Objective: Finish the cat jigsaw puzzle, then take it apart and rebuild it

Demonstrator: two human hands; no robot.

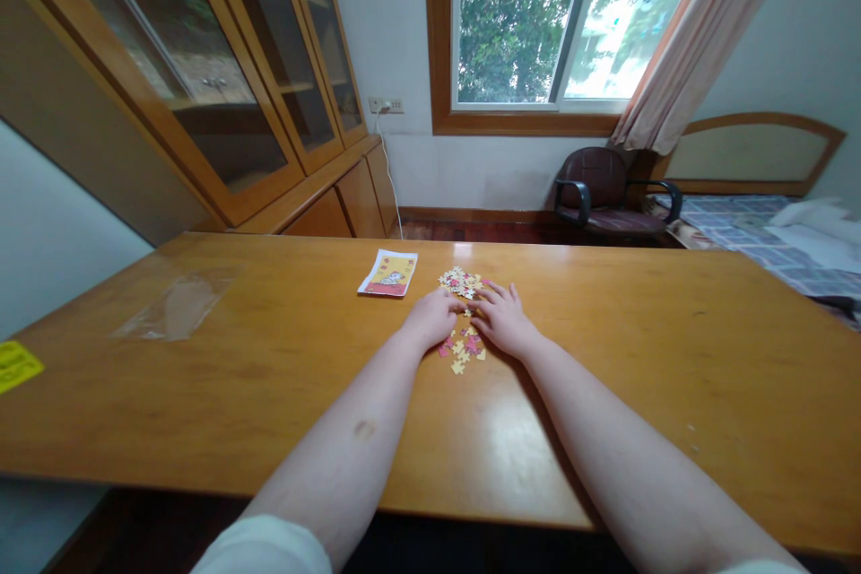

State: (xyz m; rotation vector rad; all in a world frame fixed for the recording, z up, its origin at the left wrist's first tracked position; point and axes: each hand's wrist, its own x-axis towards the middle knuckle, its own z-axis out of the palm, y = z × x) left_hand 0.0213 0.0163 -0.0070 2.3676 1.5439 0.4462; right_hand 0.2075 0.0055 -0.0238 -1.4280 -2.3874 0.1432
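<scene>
Small jigsaw pieces lie in two loose groups between my hands. The farther group is a heap of jigsaw pieces (pixel 460 280), mostly pale cream with a few pink ones. Closer to me is a scatter of yellow and pink jigsaw pieces (pixel 458 368). My left hand (pixel 432 319) comes in from the left, palm down, its fingers stretched toward the gap between the groups; its thumb is hidden. On the right, my right hand (pixel 503 319) rests over the pieces with fingers spread, fingertips at the heap's edge. Neither hand shows a piece clearly held.
A picture card (pixel 388 274) in yellow and red lies left of the heap. A clear plastic bag (pixel 178 307) is farther left on the wooden table (pixel 289 377). Beyond the table's far edge stand a glass-door cabinet (pixel 296 163) and an office chair (pixel 595 188).
</scene>
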